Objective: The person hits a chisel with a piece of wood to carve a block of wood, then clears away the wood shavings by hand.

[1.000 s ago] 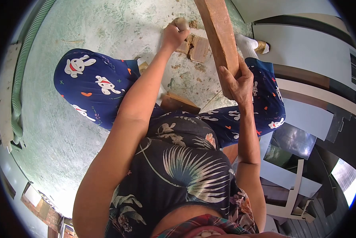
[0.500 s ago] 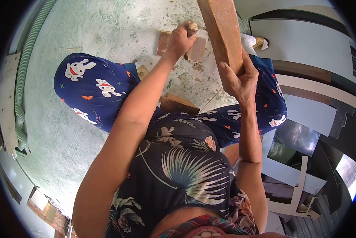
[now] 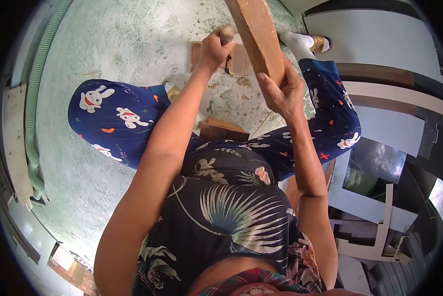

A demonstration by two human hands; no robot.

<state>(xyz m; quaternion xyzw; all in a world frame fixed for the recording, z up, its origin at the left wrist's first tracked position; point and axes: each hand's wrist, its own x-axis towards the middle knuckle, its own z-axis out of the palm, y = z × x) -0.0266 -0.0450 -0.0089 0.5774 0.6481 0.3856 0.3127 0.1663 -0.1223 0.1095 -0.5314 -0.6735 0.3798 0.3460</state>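
My left hand (image 3: pixel 215 52) is closed around a round wooden tool handle (image 3: pixel 227 34) that stands roughly upright. The handle's lower end is hidden by my fingers. Below it on the floor lies a flat piece of wood (image 3: pixel 239 61), with a dark gap near its middle, partly covered by my hand. My right hand (image 3: pixel 283 92) grips the near end of a thick, long wooden block (image 3: pixel 259 37). The block slants up past the top edge of the view, just right of the tool handle. In the picture the block and the handle appear close but apart.
Another wood block (image 3: pixel 223 130) lies on the floor between my legs. My foot in a white sock (image 3: pixel 298 43) rests at the right. Stacked panels and boards (image 3: pixel 374 44) fill the right side. A ribbed green hose (image 3: pixel 34 108) runs along the left.
My right hand has swung the wooden block leftward, nearer the tool handle. My left hand has shifted slightly left and still grips the handle. The sock now shows more.
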